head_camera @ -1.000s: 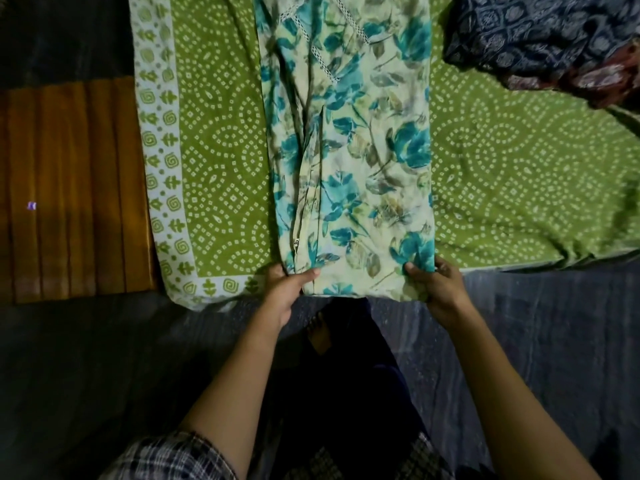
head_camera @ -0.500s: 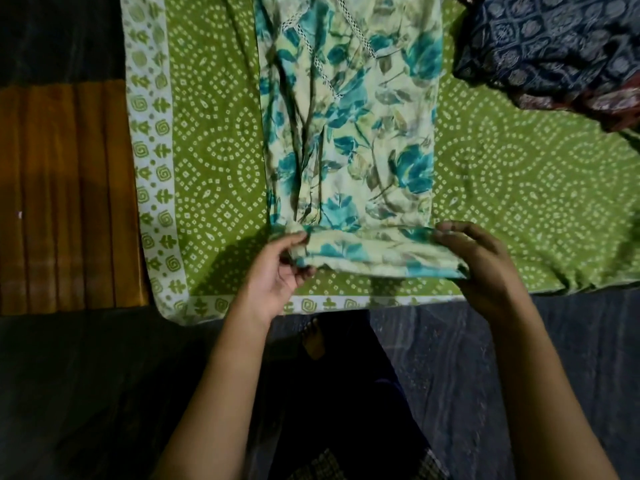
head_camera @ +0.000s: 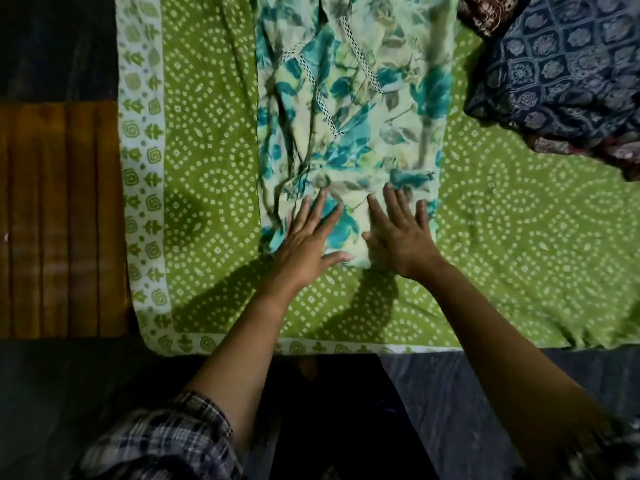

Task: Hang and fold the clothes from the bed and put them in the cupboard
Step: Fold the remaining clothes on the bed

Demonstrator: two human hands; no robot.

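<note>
Head view: floral garment (head_camera: 363, 98), green bedsheet (head_camera: 214, 174), dark floor (head_camera: 467, 393)

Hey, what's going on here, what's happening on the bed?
A person is folding a teal floral garment laid out on the green dotted bedsheet. Its near end is folded over. The left hand and right hand press flat on that fold with fingers spread, side by side. A dark blue patterned cloth lies bunched at the far right, not yet folded.
</note>
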